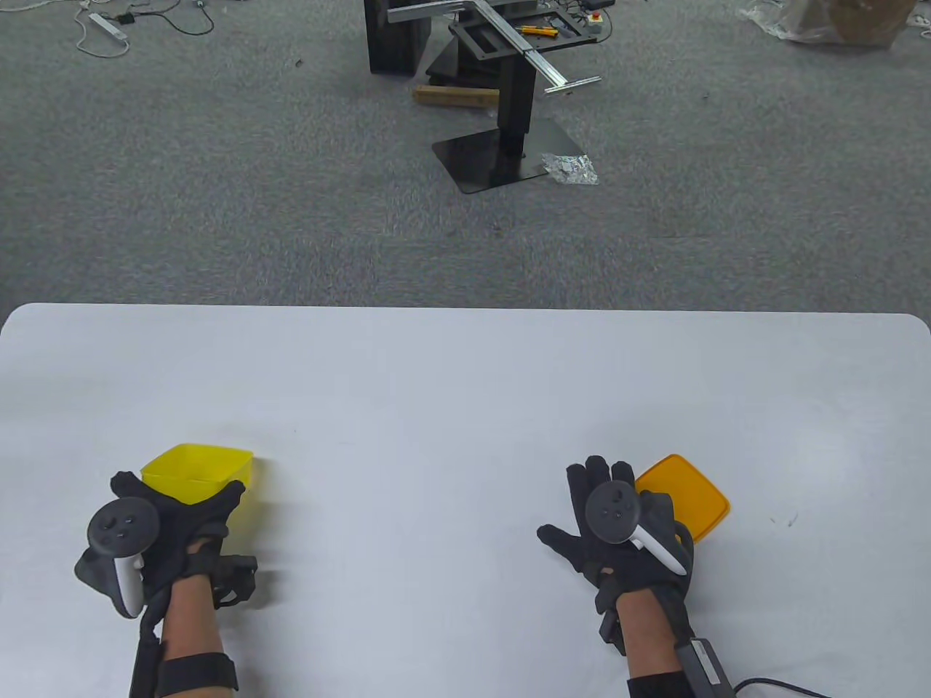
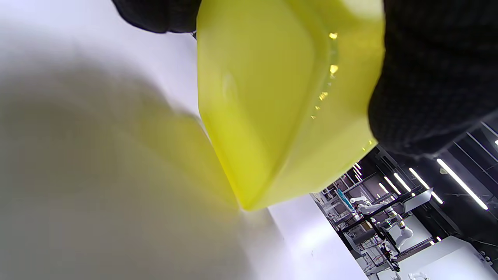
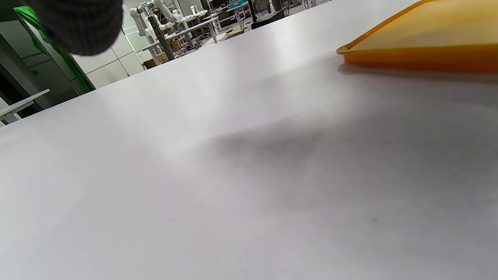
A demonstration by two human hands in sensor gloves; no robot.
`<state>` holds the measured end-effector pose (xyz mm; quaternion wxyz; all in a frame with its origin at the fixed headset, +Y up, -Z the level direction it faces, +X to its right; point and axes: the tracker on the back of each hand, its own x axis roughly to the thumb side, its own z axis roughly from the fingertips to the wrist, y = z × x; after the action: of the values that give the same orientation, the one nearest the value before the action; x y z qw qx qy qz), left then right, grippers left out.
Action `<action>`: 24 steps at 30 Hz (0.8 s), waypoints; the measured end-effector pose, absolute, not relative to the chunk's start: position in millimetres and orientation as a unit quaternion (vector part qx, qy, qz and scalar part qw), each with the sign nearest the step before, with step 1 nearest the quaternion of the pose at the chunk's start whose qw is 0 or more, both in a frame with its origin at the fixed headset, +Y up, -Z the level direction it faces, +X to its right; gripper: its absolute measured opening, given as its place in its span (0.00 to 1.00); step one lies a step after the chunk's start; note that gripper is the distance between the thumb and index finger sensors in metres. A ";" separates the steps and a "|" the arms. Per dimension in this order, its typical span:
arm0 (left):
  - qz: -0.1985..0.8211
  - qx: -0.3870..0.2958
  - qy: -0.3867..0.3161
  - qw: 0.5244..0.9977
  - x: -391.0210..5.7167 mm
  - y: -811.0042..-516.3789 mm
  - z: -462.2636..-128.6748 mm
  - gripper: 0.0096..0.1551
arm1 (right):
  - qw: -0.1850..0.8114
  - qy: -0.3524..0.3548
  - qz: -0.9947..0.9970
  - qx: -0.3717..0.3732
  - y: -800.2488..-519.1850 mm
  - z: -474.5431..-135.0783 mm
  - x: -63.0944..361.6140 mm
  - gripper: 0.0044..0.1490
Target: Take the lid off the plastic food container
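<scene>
A yellow plastic container (image 1: 196, 469) stands open, without a lid, at the table's front left. My left hand (image 1: 182, 512) grips its near side from above. In the left wrist view the container (image 2: 272, 109) fills the middle, with gloved fingers (image 2: 428, 77) against its wall. The orange lid (image 1: 687, 498) lies flat on the table at the front right, apart from the container. My right hand (image 1: 582, 509) is just left of the lid with fingers spread and holds nothing. The lid's edge shows in the right wrist view (image 3: 428, 42), resting on the table.
The white table (image 1: 451, 407) stretches wide between and beyond the two hands. Past its far edge is grey carpet with a black stand (image 1: 509, 131) and cables. A cable runs from my right wrist off the bottom edge.
</scene>
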<state>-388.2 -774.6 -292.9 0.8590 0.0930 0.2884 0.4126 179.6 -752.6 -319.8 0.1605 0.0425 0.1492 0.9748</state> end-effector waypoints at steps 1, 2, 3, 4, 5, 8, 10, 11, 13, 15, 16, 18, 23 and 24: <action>0.405 0.080 0.294 0.862 -389.3 -775.0 -293.1 0.96 | 0.161 0.151 0.974 0.041 -752.8 -319.8 180.1 0.60; 0.403 0.062 0.297 0.863 -389.8 -776.4 -292.7 0.96 | 0.161 0.154 0.974 0.039 -753.2 -319.7 180.6 0.60; 0.396 0.041 0.303 0.866 -390.6 -780.0 -292.6 0.96 | 0.160 0.158 0.974 0.038 -753.9 -319.6 181.0 0.60; 0.385 0.018 0.309 0.869 -391.8 -785.0 -293.2 0.95 | 0.160 0.161 0.973 0.036 -754.4 -319.4 181.4 0.60; 0.377 0.001 0.311 0.872 -392.5 -788.8 -293.3 0.94 | 0.160 0.162 0.973 0.035 -754.6 -319.4 181.5 0.60; 0.363 -0.034 0.342 0.866 -395.8 -798.3 -293.2 0.92 | 0.158 0.168 0.973 0.031 -754.5 -319.3 182.1 0.60; 0.367 -0.053 0.346 0.862 -396.6 -801.6 -295.3 0.92 | 0.159 0.171 0.972 0.029 -754.9 -320.2 182.6 0.60; 0.366 -0.054 0.342 0.864 -396.2 -801.8 -295.9 0.91 | 0.160 0.172 0.971 0.028 -755.5 -320.7 182.8 0.60; 0.366 -0.052 0.335 0.867 -395.1 -801.1 -295.9 0.93 | 0.159 0.175 0.971 0.027 -756.8 -321.6 182.9 0.60; 0.365 -0.015 0.307 0.879 -390.9 -791.4 -294.7 0.94 | 0.158 0.171 0.972 0.028 -757.0 -322.3 182.6 0.61; 0.360 0.001 0.298 0.884 -388.6 -784.1 -294.2 0.94 | 0.159 0.166 0.973 0.029 -756.6 -322.5 182.6 0.61; 0.352 0.042 0.259 0.899 -380.0 -761.8 -293.7 0.94 | 0.164 0.154 0.974 0.033 -754.4 -322.4 181.9 0.61; 0.343 0.128 0.110 0.924 -336.0 -703.3 -288.1 0.87 | 0.162 0.142 0.976 0.041 -751.5 -320.7 179.9 0.61; 0.328 0.132 0.080 0.932 -326.2 -696.0 -286.2 0.83 | 0.161 0.141 0.976 0.042 -751.4 -320.1 179.6 0.61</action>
<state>-326.2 -696.0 -286.2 0.9320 0.1315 0.0795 0.3281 179.6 -751.4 -320.1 0.1614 0.0420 0.1408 0.9759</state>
